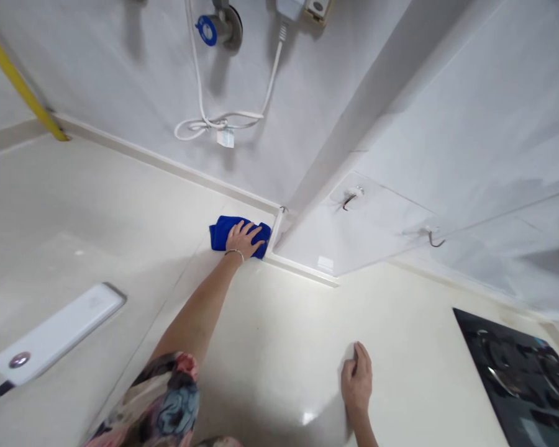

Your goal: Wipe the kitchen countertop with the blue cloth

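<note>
Right hand, fingers together, on open countertop — left hand, fingers spread, on blue cloth at corner

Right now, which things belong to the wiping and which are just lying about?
In use: cloth, left hand flat on it, counter, right hand resting on the counter.
Lying about: white device, cord, hooks, hob, yellow bar.

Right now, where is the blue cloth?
In the head view the blue cloth lies left of centre on the cream counter, at the wall corner, under the person's left hand.
</note>
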`<state>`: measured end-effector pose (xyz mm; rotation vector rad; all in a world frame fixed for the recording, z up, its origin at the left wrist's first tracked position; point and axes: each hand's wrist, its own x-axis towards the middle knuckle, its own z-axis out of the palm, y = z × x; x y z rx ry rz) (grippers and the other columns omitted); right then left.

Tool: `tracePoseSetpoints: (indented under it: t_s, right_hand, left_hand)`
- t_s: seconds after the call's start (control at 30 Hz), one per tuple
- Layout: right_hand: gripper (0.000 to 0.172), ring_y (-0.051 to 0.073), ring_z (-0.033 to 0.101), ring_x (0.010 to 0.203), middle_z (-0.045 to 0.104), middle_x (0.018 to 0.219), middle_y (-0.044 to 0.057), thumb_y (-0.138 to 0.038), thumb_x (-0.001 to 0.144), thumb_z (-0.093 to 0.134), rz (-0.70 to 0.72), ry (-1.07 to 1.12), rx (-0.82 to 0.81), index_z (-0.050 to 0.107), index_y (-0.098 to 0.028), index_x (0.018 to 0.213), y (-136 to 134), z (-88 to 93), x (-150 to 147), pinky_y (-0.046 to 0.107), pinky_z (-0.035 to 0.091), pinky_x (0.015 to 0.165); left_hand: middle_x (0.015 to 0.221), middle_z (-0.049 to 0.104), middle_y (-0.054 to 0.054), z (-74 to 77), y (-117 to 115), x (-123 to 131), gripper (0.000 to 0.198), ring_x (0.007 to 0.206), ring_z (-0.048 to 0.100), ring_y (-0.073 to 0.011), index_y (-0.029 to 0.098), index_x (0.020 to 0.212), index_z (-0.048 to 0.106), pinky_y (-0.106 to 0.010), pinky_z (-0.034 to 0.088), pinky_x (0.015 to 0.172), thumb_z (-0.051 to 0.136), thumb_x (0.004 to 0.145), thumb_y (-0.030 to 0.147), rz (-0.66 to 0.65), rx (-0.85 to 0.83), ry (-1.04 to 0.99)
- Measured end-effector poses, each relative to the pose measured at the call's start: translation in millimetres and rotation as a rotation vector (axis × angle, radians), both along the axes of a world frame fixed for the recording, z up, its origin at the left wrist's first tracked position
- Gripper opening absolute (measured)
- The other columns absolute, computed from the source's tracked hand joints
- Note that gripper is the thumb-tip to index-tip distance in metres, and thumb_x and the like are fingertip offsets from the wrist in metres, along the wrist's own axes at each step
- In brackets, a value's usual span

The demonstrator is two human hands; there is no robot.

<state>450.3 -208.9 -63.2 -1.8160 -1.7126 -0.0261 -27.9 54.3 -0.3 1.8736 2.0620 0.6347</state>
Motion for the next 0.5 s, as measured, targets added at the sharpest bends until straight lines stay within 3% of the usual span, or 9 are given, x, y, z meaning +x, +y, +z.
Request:
tracePoseSetpoints:
  t_s: [0.17,0.33,0.5]
  right_hand:
    - [0.052,0.032,0.053,0.135,0.056,0.144,0.022,-0.04,0.103,0.037,-0.036,0.012,-0.054,0.055,-0.011,0.142,-2.2,5.6,-1.3,0.055,0.045,0.113]
    - [0.051,0.031,0.053,0.135,0.056,0.144,0.022,-0.038,0.103,0.039,-0.033,-0.006,-0.067,0.055,-0.011,0.143,-3.5,9.4,-0.6,0.056,0.045,0.113]
    - [0.051,0.031,0.052,0.136,0.055,0.145,0.021,-0.038,0.103,0.038,-0.051,-0.011,-0.092,0.053,-0.013,0.145,-4.6,12.6,-1.6,0.057,0.045,0.113]
  left_hand:
    - [0.157,0.049,0.0,6.0,37.4,8.6,0.049,0.153,0.026,-0.0314,0.039,0.14,0.064,-0.049,0.017,0.128,0.059,0.094,0.054,0.099,-0.018,-0.084]
    - [0.144,0.06,-0.003,12.3,71.4,13.2,0.033,0.142,0.035,-0.0352,0.04,0.123,0.075,-0.054,0.024,0.119,0.066,0.092,0.048,0.088,-0.014,-0.126]
    - [0.141,0.063,-0.003,10.5,85.3,25.5,0.033,0.138,0.035,-0.0355,0.041,0.127,0.071,-0.057,0.023,0.115,0.058,0.097,0.041,0.125,0.039,-0.142]
